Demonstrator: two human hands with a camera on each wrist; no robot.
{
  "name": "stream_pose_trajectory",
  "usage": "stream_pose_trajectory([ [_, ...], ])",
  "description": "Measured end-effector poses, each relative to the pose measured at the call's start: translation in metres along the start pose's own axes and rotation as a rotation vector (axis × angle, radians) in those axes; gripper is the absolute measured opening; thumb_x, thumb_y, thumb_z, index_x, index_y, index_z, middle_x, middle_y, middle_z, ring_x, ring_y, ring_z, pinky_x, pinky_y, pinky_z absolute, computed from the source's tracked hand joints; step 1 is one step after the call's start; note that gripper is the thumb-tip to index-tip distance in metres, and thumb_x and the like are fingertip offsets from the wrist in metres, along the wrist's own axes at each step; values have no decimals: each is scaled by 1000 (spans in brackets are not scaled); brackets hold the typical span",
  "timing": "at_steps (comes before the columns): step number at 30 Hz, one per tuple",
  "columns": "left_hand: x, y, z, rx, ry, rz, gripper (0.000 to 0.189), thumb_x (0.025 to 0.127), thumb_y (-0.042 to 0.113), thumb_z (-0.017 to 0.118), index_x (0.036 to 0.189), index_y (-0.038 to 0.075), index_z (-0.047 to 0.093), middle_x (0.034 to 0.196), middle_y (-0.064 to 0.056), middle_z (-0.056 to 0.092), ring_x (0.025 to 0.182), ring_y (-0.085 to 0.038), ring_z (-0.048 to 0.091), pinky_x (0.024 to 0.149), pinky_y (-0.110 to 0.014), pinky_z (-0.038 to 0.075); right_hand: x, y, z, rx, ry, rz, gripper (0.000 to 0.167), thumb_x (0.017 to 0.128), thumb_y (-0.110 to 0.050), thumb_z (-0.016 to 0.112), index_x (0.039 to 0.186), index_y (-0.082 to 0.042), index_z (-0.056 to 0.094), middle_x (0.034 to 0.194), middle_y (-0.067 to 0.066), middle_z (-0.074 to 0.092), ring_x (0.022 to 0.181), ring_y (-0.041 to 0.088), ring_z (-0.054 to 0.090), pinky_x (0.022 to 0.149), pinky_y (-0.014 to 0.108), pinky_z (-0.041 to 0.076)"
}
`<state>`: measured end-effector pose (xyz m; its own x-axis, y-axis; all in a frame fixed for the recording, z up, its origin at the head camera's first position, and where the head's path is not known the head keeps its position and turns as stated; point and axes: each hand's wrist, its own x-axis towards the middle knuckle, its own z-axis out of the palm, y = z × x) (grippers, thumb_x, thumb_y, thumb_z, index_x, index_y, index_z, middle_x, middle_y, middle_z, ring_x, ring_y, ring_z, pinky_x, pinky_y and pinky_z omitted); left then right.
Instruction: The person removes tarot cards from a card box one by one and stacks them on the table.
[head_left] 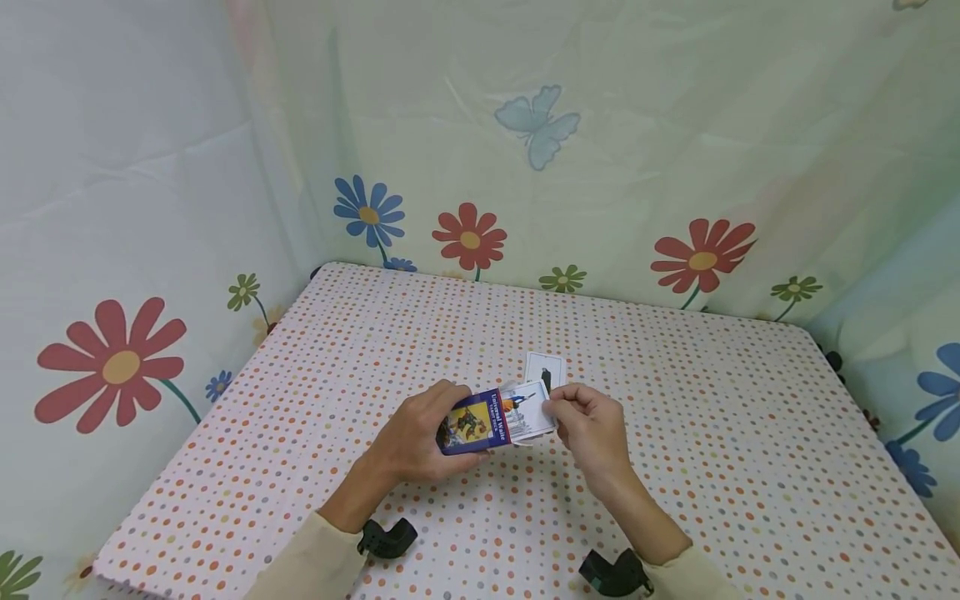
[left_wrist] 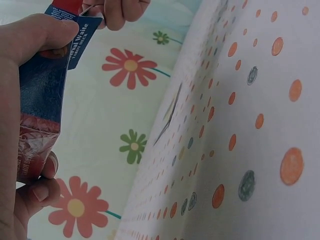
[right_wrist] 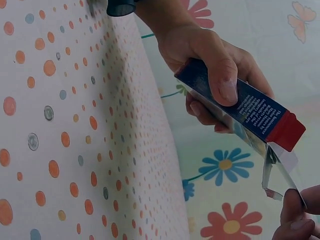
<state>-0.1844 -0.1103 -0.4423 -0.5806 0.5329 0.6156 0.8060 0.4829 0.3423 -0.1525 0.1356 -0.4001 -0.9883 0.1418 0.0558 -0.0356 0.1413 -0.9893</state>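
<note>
My left hand [head_left: 423, 433] grips a dark blue tarot deck box [head_left: 470, 423] above the table, thumb on one side and fingers round the other. "Universal Waite" is printed on its front. From the box's right end juts a white-bordered illustrated card [head_left: 527, 410]. Thumb and fingertips of my right hand [head_left: 592, 429] pinch the card's outer edge. Red flaps [right_wrist: 286, 131] stand out at that end in the right wrist view. Behind the held card, another card [head_left: 546, 368] with a dark figure lies on the table, partly covered from the head camera.
A dotted cloth covers the table [head_left: 697, 442]. Flower-printed curtains [head_left: 600, 183] rise behind it and at both sides. Each wrist wears a black camera mount [head_left: 388, 539].
</note>
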Motion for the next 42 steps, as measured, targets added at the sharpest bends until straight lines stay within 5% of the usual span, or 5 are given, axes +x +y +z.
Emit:
stream_pose_trajectory([
  [16, 2, 0, 0, -6, 6, -3, 69, 70, 42, 85, 124, 9, 57, 102, 0, 62, 81, -7, 57, 66, -16, 49, 7, 0, -7, -19, 22, 22, 10, 95, -3, 58, 100, 4, 64, 76, 7, 67, 59, 13, 49, 50, 19, 36],
  [26, 2, -1, 0, -9, 0, -22, 69, 71, 42, 85, 125, 9, 57, 105, -1, 62, 83, -8, 57, 68, -19, 51, 8, 4, -9, -36, 11, 14, 14, 101, -11, 58, 105, 3, 62, 66, 7, 55, 55, 10, 45, 47, 19, 34],
  [42, 0, 2, -1, 15, 21, -59, 71, 70, 42, 87, 125, 9, 57, 104, 0, 62, 83, -7, 57, 66, -18, 50, 10, 5, -16, 35, -100, -7, 21, 101, -10, 61, 113, 8, 59, 70, 7, 59, 55, 8, 49, 50, 19, 44],
])
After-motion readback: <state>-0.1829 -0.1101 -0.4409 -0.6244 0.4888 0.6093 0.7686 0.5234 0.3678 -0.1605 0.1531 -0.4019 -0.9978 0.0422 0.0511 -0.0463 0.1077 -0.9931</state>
